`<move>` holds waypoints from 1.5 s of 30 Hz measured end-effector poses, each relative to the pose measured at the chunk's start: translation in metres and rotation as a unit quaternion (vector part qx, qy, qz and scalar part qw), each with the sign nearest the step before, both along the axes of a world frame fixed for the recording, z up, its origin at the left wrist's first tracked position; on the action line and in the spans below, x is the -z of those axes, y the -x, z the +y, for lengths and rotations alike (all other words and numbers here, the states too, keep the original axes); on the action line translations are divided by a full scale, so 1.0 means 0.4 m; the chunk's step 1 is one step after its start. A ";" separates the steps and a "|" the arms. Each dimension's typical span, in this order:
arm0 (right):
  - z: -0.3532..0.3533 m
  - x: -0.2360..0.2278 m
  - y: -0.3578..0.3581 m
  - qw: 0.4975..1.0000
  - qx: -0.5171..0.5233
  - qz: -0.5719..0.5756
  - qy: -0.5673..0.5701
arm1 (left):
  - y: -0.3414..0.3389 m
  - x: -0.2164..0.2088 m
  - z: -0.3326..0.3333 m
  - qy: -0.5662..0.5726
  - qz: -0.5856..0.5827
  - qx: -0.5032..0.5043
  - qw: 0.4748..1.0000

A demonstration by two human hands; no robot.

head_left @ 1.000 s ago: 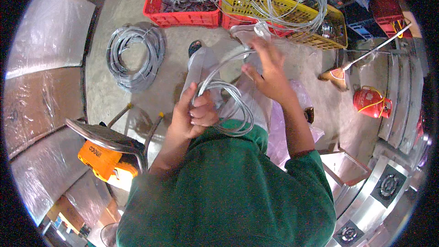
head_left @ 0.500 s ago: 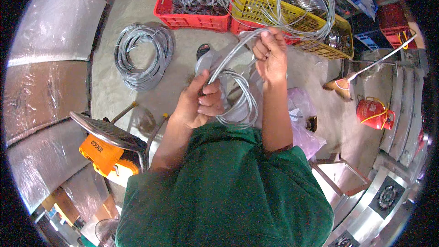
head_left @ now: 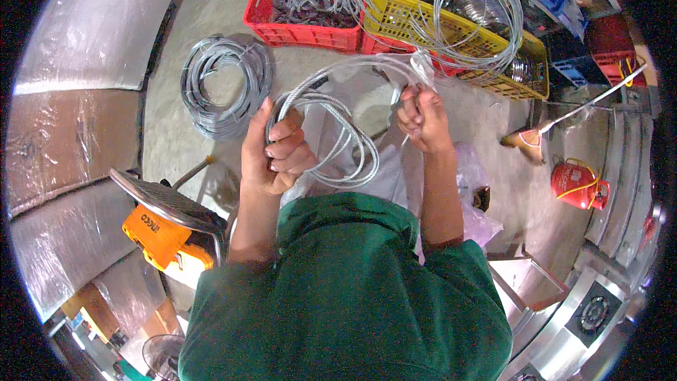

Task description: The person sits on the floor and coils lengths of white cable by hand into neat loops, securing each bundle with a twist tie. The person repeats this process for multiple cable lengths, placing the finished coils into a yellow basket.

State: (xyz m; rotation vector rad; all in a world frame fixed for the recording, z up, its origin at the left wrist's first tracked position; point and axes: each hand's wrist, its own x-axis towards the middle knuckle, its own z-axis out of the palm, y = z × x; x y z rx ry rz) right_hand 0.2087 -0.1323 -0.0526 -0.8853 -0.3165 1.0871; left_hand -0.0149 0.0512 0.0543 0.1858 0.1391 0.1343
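Note:
Several loops of silvery wire rope (head_left: 345, 153) are bunched in my left hand (head_left: 281, 149), whose fingers wrap round them. From there one length arches up and across to my right hand (head_left: 424, 120), closed on the rope near the far side. The loops hang between the two hands, in front of my body. Part of the rope at the right hand is hidden by the fingers. On the floor beyond my left hand lies a big tied coil of grey cable (head_left: 224, 88).
Red crate (head_left: 305, 39) with small wire coils stands ahead, beside a yellow crate (head_left: 423, 32) heaped with coils. At left is a chair (head_left: 166, 201) with an orange case (head_left: 156, 236). To the right are a broom (head_left: 525, 142), red gas cylinder (head_left: 580, 183) and pinkish plastic (head_left: 479, 215).
My hands have moved apart: the left went left, the right lower and slightly right. The rope between them now bows in a wider arch, and the loops sit gathered at my left hand.

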 end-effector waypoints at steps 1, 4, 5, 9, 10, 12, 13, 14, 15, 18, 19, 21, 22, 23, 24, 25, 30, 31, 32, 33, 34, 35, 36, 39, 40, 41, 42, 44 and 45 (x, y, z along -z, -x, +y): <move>0.011 -0.011 0.004 0.991 0.036 0.100 -0.085 | -0.005 0.004 -0.008 0.017 -0.019 -0.005 1.000; 0.066 -0.041 0.021 0.940 0.120 0.252 -0.194 | -0.026 0.017 -0.040 0.038 -0.013 0.005 0.999; 0.088 -0.048 0.028 0.927 0.142 0.279 -0.206 | -0.032 0.022 -0.051 0.018 0.004 0.001 1.000; 0.153 -0.059 0.074 0.870 0.175 0.373 -0.270 | -0.038 0.047 -0.069 0.007 0.024 -0.010 1.000; 0.160 -0.057 0.086 0.882 0.168 0.354 -0.264 | -0.034 0.054 -0.064 0.018 0.011 -0.007 1.000; 0.169 -0.052 0.098 0.882 0.192 0.362 -0.232 | -0.025 0.070 -0.052 0.028 0.005 0.001 1.000; 0.174 -0.048 0.100 0.876 0.222 0.380 -0.196 | -0.020 0.078 -0.045 0.027 0.012 0.004 1.000; 0.171 -0.046 0.103 0.892 0.231 0.350 -0.166 | -0.014 0.085 -0.041 0.026 0.020 0.006 0.999; 0.174 -0.042 0.105 0.890 0.226 0.355 -0.179 | -0.010 0.092 -0.040 0.028 0.024 0.006 0.999; 0.181 -0.034 0.120 0.890 0.178 0.359 -0.218 | -0.006 0.111 -0.041 0.041 0.025 0.012 0.999; 0.184 -0.031 0.135 0.895 0.137 0.358 -0.230 | -0.009 0.118 -0.041 0.038 0.039 0.000 0.999; 0.191 -0.021 0.172 0.897 0.124 0.385 -0.175 | -0.018 0.130 -0.036 0.021 0.060 -0.023 0.998; 0.192 -0.014 0.200 0.891 0.152 0.414 -0.108 | -0.021 0.135 -0.032 0.017 0.067 -0.036 0.997; 0.191 -0.004 0.219 0.891 0.157 0.421 -0.068 | -0.024 0.140 -0.028 0.009 0.075 -0.049 0.996; 0.187 0.007 0.238 0.939 0.123 0.316 -0.053 | -0.025 0.144 -0.025 0.009 0.088 -0.065 0.994; 0.183 0.020 0.254 0.958 0.095 0.259 -0.077 | -0.024 0.147 -0.022 -0.018 0.091 -0.064 0.994; 0.151 0.086 0.260 0.900 -0.022 0.414 -0.135 | -0.010 0.151 -0.013 -0.093 0.124 -0.071 0.985; 0.148 0.094 0.256 0.902 -0.035 0.406 -0.144 | -0.009 0.153 -0.015 -0.086 0.131 -0.079 0.984; 0.150 0.100 0.252 0.901 -0.022 0.393 -0.184 | -0.009 0.155 -0.016 -0.084 0.135 -0.076 0.984; 0.152 0.104 0.248 0.894 -0.014 0.373 -0.246 | -0.010 0.159 -0.017 -0.073 0.135 -0.078 0.985; 0.154 0.106 0.244 0.885 -0.006 0.352 -0.306 | -0.012 0.165 -0.021 -0.071 0.145 -0.067 0.985; 0.157 0.106 0.241 0.877 0.007 0.364 -0.312 | -0.015 0.173 -0.026 -0.059 0.153 -0.063 0.984; 0.159 0.106 0.238 0.871 0.021 0.377 -0.314 | -0.020 0.182 -0.032 -0.039 0.150 -0.063 0.986; 0.161 0.108 0.241 0.902 -0.009 0.348 -0.254 | -0.028 0.206 -0.045 -0.082 0.179 -0.088 0.977; 0.160 0.111 0.247 0.901 -0.029 0.379 -0.209 | -0.032 0.211 -0.049 -0.110 0.189 -0.109 0.970; 0.155 0.117 0.252 0.900 -0.033 0.418 -0.122 | -0.035 0.213 -0.046 -0.118 0.207 -0.160 0.958; 0.155 0.125 0.263 0.905 -0.097 0.391 -0.137 | -0.039 0.213 -0.044 -0.129 0.206 -0.188 0.952; 0.148 0.146 0.288 0.890 -0.135 0.398 -0.174 | -0.050 0.206 -0.041 -0.165 0.263 -0.248 0.918; 0.141 0.157 0.298 0.868 -0.165 0.407 -0.232 | -0.058 0.203 -0.044 -0.194 0.250 -0.245 0.916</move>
